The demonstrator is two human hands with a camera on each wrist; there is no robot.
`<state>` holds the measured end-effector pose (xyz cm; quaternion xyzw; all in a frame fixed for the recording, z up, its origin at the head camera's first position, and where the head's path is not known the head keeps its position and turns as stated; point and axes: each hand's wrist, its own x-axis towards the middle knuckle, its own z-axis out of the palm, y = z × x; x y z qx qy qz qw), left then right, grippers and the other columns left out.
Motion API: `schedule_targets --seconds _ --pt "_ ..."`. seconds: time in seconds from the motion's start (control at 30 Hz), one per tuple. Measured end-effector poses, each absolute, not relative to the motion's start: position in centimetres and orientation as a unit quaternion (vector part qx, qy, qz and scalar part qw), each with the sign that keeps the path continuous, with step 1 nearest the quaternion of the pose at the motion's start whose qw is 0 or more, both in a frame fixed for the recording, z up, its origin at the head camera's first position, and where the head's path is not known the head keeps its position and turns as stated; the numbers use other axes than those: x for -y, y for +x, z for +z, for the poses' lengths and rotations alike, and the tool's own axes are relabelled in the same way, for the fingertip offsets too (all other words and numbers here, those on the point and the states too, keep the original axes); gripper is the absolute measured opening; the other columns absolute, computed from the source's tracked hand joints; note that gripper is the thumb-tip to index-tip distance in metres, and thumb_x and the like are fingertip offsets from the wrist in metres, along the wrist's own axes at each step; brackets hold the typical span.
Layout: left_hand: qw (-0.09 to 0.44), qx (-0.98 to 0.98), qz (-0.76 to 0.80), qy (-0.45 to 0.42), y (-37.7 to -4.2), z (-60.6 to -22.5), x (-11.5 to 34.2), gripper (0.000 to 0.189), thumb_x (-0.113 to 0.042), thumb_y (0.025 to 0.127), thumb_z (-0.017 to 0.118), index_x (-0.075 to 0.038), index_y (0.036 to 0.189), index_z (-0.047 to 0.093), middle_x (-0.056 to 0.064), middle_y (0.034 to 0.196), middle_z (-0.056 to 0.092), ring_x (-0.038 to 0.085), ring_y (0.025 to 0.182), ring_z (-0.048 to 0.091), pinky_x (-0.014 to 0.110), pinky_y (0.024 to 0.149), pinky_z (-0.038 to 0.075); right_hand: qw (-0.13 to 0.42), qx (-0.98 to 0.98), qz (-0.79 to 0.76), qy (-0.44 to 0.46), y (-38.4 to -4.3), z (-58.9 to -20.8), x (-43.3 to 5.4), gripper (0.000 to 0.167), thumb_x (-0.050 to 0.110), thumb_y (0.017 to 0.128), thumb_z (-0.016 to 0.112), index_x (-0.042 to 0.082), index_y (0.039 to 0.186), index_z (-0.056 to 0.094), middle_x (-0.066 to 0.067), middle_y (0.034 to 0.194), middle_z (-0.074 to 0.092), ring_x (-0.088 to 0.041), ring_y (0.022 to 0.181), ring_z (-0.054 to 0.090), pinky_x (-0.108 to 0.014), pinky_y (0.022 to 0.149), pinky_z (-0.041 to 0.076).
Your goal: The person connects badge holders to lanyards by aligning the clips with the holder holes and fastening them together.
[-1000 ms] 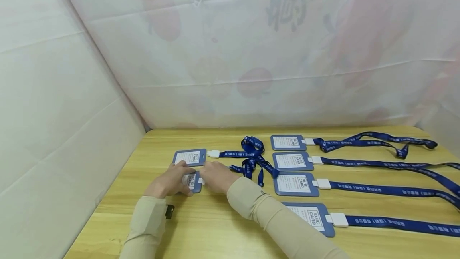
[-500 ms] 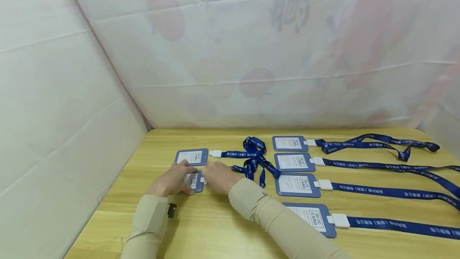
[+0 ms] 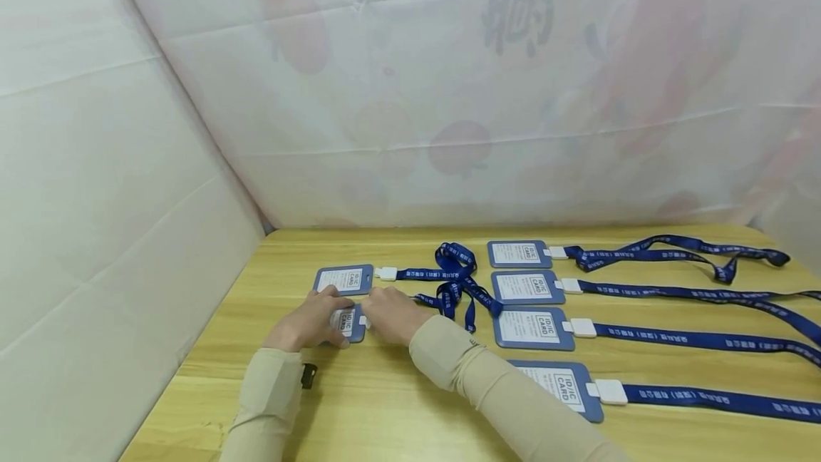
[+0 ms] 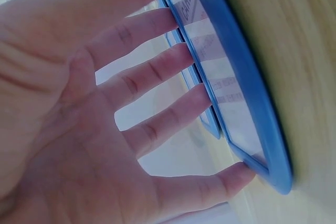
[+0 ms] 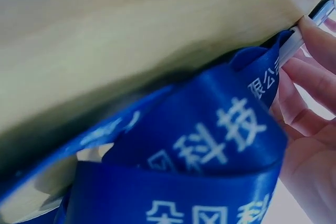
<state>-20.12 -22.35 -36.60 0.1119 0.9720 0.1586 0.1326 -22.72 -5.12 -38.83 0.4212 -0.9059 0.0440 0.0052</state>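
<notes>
On the wooden table, my left hand point(image 3: 308, 321) holds a blue-framed badge holder point(image 3: 358, 325) with a white "ID/IC CARD" insert. In the left wrist view, its spread fingertips press along one edge of the frame point(image 4: 247, 82); the thumb lies over toward the other edge. My right hand point(image 3: 394, 314) pinches the white clip point(image 5: 292, 46) at the slotted end of this holder. From the clip, a dark blue lanyard point(image 5: 210, 135) with white lettering runs in loose folds, close to the right wrist camera. The fingers hide much of the clip in the head view.
Just behind the hands lies another badge holder point(image 3: 343, 278) with its clip point(image 3: 386, 274) and bunched lanyard point(image 3: 455, 262). Several more badges point(image 3: 529, 326) form a column at the right, lanyards point(image 3: 680, 337) stretched rightward. The right sleeve point(image 3: 513, 391) overlaps the nearest. Fabric walls point(image 3: 398, 105) enclose the table.
Both hands keep their places on the badge holder and clip, with only slight finger movement. The whole head view has shifted a little.
</notes>
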Motion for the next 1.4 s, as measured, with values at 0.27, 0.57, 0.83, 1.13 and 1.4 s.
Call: schedule_targets --seconds 0.27,0.57,0.83,1.13,1.4 --pt "0.13 -0.972 0.159 0.114 -20.1 -36.77 22.36 0.064 -0.013 0.072 0.092 -0.002 0.129 0.068 0.01 0.121 0.058 0.032 0.106 0.048 0.052 0.095 0.048 -0.003 0.906 0.039 0.422 -22.64 -38.65 5.09 0.019 0.013 0.094 0.074 0.004 0.11 0.074 -0.006 0.097 0.069 -0.014 0.085 0.064 -0.02 0.076 0.054" --pt "0.128 -0.972 0.159 0.114 -20.14 -36.7 22.34 0.063 -0.012 0.072 0.092 -0.001 0.129 0.067 0.01 0.121 0.058 0.032 0.106 0.047 0.053 0.096 0.048 0.003 0.905 0.036 0.423 -22.66 -38.7 5.0 0.02 0.015 0.094 0.074 0.004 0.11 0.074 -0.008 0.1 0.069 -0.015 0.087 0.065 -0.02 0.078 0.054" --pt "0.124 -0.973 0.159 0.116 -20.15 -36.81 22.32 0.064 -0.013 0.071 0.092 -0.001 0.129 0.067 0.011 0.121 0.058 0.033 0.107 0.048 0.053 0.097 0.047 0.006 0.905 0.03 0.425 -22.45 -38.66 4.7 0.02 0.017 0.095 0.074 0.005 0.111 0.074 -0.007 0.101 0.069 -0.016 0.088 0.065 -0.021 0.08 0.054" --pt "0.123 -0.973 0.158 0.113 -19.67 -36.37 22.68 0.064 -0.013 0.072 0.092 -0.001 0.13 0.067 0.01 0.12 0.059 0.032 0.106 0.049 0.053 0.096 0.048 0.015 0.903 0.032 0.429 -22.31 -38.54 5.08 0.019 0.018 0.094 0.075 0.006 0.109 0.074 -0.006 0.1 0.069 -0.015 0.086 0.064 -0.021 0.079 0.054" --pt "0.134 -0.973 0.146 0.114 -19.81 -36.11 22.06 0.065 -0.016 0.073 0.092 -0.001 0.131 0.065 0.01 0.12 0.058 0.031 0.105 0.049 0.053 0.096 0.048 -0.014 0.907 0.032 0.419 -22.64 -38.46 4.83 0.022 0.023 0.093 0.076 0.007 0.108 0.074 -0.004 0.098 0.067 -0.012 0.084 0.061 -0.02 0.076 0.052"
